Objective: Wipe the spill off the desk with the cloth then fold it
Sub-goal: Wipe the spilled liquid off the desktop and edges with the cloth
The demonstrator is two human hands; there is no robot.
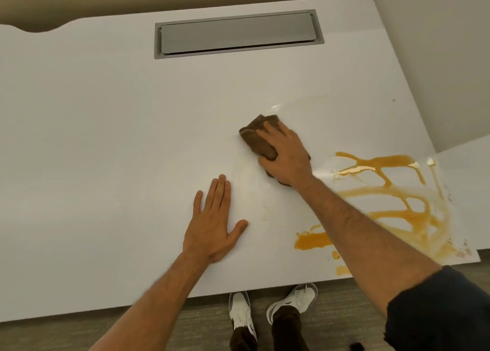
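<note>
Orange spill [392, 205] spreads right of the brown cloth [258, 138] pressed under the gripping right hand [287, 156], nearer it than the left hand [214, 226], flat and open.

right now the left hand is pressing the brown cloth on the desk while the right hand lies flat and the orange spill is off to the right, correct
Not quite: the hands are swapped. The head view shows the right hand pressing the brown cloth on the desk, while the left hand lies flat. The orange spill is indeed off to the right.
</note>
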